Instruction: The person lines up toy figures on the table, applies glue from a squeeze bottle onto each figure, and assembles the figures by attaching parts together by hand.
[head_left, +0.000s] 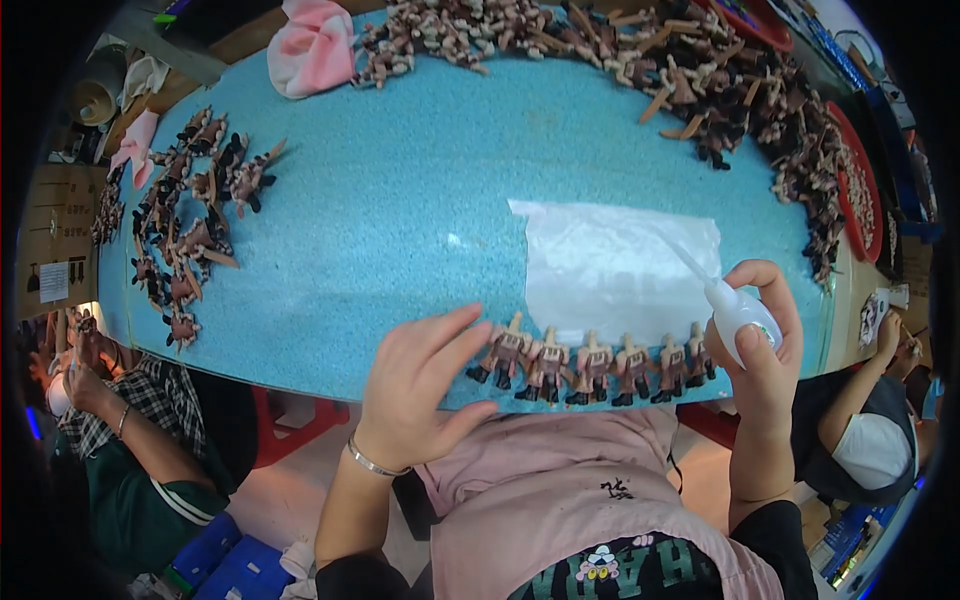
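Head view: our right hand (768,365) holds a white translucent squeeze bottle (742,325) between thumb and fingers, its long thin nozzle (693,260) angled up-left over a white, slightly wrinkled sheet (620,260). Our left hand (418,378) is spread wide with nothing in it, just beside the left end of a row of small brown-and-beige plastic figures with black boots (593,368). Can't tell if its fingertips touch the end figure. The row lies along our edge of the speckled blue tabletop (390,190), pale stubs toward the sheet, boots toward us. More figures sit in a loose left-hand cluster (200,240) and a long heap (660,65) at the far side.

Doing it well, our read: tip the nozzle down close to each stub, squeeze lightly, one small dose, wipe strays on the sheet. Work the row end to end so we skip none; steady each figure with the left fingertips, clear of the tip. Over-squeezing looks like the main risk.

Markings: small green print on the bottle, too small for us. Large green block lettering on our dark shirt (650,572), partly covered by the pink apron (520,510). Brown carton (58,215) at left carries dark symbols and a white label (54,283); we can't read it.
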